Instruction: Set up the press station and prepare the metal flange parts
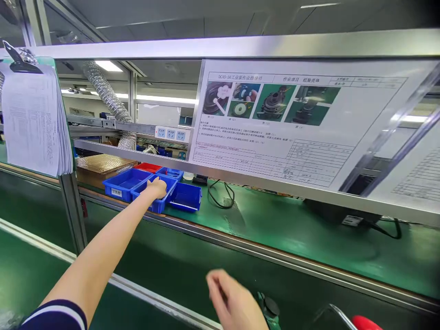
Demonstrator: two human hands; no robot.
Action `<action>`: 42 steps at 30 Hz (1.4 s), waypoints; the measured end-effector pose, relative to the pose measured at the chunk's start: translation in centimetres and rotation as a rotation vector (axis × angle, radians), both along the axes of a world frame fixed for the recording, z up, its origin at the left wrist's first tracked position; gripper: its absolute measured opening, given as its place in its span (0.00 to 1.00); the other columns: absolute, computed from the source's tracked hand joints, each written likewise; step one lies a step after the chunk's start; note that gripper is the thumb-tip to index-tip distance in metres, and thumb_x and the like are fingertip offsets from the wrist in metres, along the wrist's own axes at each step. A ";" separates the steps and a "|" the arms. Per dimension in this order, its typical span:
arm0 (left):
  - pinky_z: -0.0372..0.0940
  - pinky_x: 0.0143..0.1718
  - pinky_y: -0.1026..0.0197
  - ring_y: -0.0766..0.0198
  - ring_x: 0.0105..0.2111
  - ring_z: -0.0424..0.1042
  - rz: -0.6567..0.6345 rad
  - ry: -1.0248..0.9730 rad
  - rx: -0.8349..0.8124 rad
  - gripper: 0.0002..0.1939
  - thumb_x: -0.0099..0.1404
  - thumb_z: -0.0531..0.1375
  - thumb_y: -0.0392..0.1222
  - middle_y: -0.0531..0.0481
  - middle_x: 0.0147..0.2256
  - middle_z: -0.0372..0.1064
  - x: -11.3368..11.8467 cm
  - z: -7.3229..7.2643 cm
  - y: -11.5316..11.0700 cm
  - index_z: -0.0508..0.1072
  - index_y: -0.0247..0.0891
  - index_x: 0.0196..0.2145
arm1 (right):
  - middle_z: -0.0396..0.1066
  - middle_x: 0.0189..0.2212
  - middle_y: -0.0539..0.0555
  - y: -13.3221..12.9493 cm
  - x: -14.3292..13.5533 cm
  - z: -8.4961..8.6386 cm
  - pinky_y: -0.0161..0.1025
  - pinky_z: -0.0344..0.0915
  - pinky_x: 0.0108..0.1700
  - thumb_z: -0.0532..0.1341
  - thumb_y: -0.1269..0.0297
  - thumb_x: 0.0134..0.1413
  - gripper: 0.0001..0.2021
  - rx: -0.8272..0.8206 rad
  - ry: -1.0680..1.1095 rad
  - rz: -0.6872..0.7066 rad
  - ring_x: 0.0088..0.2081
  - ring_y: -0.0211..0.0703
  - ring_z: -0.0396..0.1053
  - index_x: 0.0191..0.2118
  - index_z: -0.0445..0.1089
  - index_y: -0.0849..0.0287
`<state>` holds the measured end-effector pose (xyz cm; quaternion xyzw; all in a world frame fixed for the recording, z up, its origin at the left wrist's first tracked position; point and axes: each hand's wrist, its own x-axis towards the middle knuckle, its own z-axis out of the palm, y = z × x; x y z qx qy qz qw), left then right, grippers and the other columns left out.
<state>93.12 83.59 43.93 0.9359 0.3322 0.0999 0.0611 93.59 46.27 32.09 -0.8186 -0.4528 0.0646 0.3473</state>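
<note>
My left hand [157, 187] reaches over the bench into a blue bin [158, 207]; its fingers are mostly hidden below the rim, so I cannot tell what they touch. Another blue bin [118, 185] with a white label stands to its left, and a shallow blue tray [189, 197] to its right. Low in the view is my right hand [237, 300], blurred, thumb and forefinger curled toward each other with a small gap between. Whatever it may hold is hidden. Just right of it sits a dark round-topped part [271, 307] on a green base.
A red bin [148, 167] and a cardboard box [103, 167] stand behind. A metal rail carries an instruction sheet [268, 123] and a clipboard [34, 114] above the green bench [275, 233]. A black cable [223, 201] lies there. A red object [366, 323] and bent metal rod [343, 316] show below.
</note>
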 end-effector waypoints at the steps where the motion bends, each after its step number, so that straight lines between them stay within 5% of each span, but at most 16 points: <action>1: 0.50 0.67 0.36 0.40 0.69 0.52 0.018 0.007 -0.010 0.21 0.61 0.64 0.46 0.34 0.61 0.68 0.0 0.0 0.1 0.76 0.37 0.50 | 0.72 0.29 0.52 1.8 0.7 1.5 0.47 0.67 0.35 0.45 0.49 0.70 0.18 0.005 -0.054 -0.073 0.30 0.50 0.72 0.43 0.70 0.46; 4: 0.48 0.68 0.38 0.41 0.69 0.52 0.044 -0.019 -0.019 0.19 0.58 0.63 0.40 0.33 0.62 0.66 0.0 0.1 0.3 0.77 0.37 0.48 | 0.75 0.31 0.54 7.5 3.0 5.6 0.44 0.65 0.36 0.49 0.56 0.72 0.18 -0.001 -0.164 -0.295 0.35 0.50 0.74 0.56 0.66 0.60; 7: 0.56 0.64 0.45 0.44 0.62 0.65 0.050 -0.080 -0.042 0.13 0.56 0.63 0.38 0.35 0.53 0.74 -0.2 0.2 0.6 0.78 0.37 0.40 | 0.77 0.36 0.62 12.1 5.0 7.7 0.43 0.66 0.39 0.50 0.55 0.74 0.24 -0.031 -0.194 -0.345 0.42 0.55 0.76 0.62 0.63 0.71; 10: 0.66 0.49 0.58 0.54 0.44 0.76 0.010 -0.160 -0.092 0.05 0.57 0.61 0.41 0.42 0.38 0.79 -0.5 0.3 0.9 0.75 0.38 0.28 | 0.77 0.40 0.67 15.2 6.4 8.1 0.43 0.67 0.38 0.51 0.51 0.74 0.25 -0.039 -0.208 -0.353 0.42 0.57 0.77 0.53 0.71 0.71; 12: 0.64 0.38 0.62 0.59 0.35 0.75 -0.027 -0.222 -0.109 0.09 0.59 0.59 0.41 0.47 0.30 0.76 -0.6 0.5 1.0 0.70 0.39 0.23 | 0.78 0.37 0.66 16.6 7.1 7.9 0.41 0.67 0.35 0.52 0.53 0.74 0.22 -0.040 -0.218 -0.350 0.38 0.55 0.77 0.43 0.75 0.68; 17: 0.57 0.31 0.61 0.61 0.29 0.69 -0.038 -0.405 -0.079 0.14 0.62 0.55 0.41 0.50 0.24 0.68 -0.5 0.7 1.2 0.62 0.40 0.19 | 0.77 0.34 0.64 18.2 8.3 7.8 0.36 0.67 0.35 0.49 0.67 0.73 0.17 -0.016 -0.233 -0.356 0.33 0.45 0.77 0.38 0.73 0.66; 22: 0.60 0.36 0.61 0.59 0.37 0.71 0.034 -0.613 -0.033 0.13 0.64 0.53 0.42 0.46 0.32 0.73 -1.1 1.1 1.0 0.60 0.41 0.22 | 0.76 0.30 0.60 17.4 8.4 8.3 0.34 0.66 0.32 0.48 0.68 0.74 0.18 0.007 -0.215 -0.368 0.28 0.42 0.75 0.34 0.69 0.63; 31: 0.61 0.31 0.63 0.61 0.27 0.72 0.042 -0.579 -0.174 0.11 0.66 0.54 0.43 0.53 0.19 0.69 -1.5 2.2 0.0 0.67 0.40 0.27 | 0.76 0.30 0.57 11.7 5.7 9.5 0.33 0.63 0.31 0.49 0.64 0.74 0.17 0.061 -0.179 -0.378 0.27 0.41 0.74 0.30 0.64 0.58; 37: 0.69 0.40 0.57 0.60 0.36 0.74 0.021 -0.461 -0.129 0.18 0.70 0.59 0.54 0.50 0.36 0.75 -2.1 3.4 -3.4 0.74 0.34 0.39 | 0.74 0.25 0.54 8.5 4.7 9.7 0.34 0.61 0.29 0.49 0.67 0.73 0.17 0.100 -0.099 -0.352 0.21 0.39 0.70 0.28 0.61 0.57; 42: 0.72 0.48 0.49 0.53 0.47 0.74 -0.003 -0.420 -0.131 0.20 0.71 0.61 0.52 0.46 0.49 0.72 -3.9 4.4 -6.9 0.73 0.33 0.51 | 0.68 0.16 0.48 5.2 3.4 9.8 0.33 0.58 0.23 0.47 0.67 0.73 0.18 0.161 -0.022 -0.323 0.14 0.36 0.63 0.27 0.57 0.56</action>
